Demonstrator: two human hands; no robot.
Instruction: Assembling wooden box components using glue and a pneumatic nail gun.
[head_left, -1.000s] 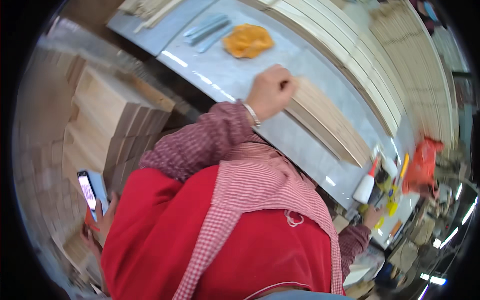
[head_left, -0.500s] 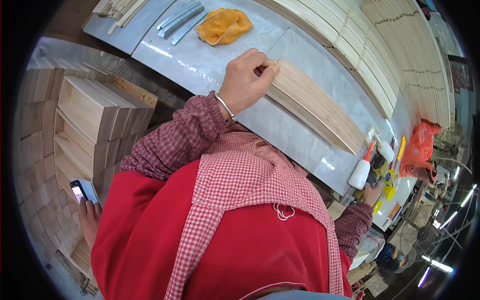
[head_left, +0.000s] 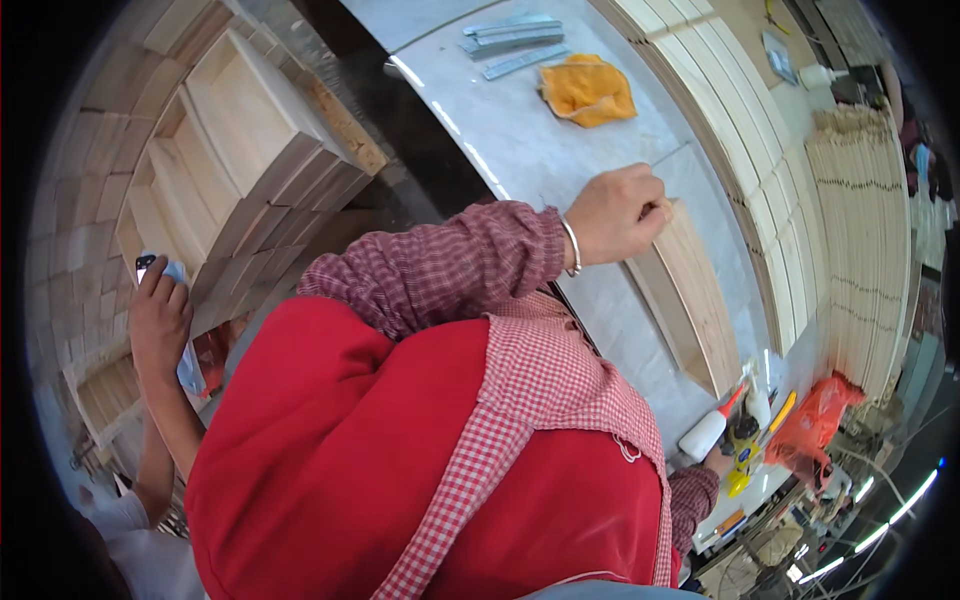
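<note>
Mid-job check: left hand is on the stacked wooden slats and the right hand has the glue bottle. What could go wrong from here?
1. The left hand grips only the near end of the stacked pale wooden slats, so the far end might fan or slide on the smooth grey worktop.
2. The white glue bottle with the red nozzle sits tilted in the right hand over the worktop, so it could drip.
3. The crumpled orange cloth lies apart from both hands, possibly slowing any wipe-up.
</note>
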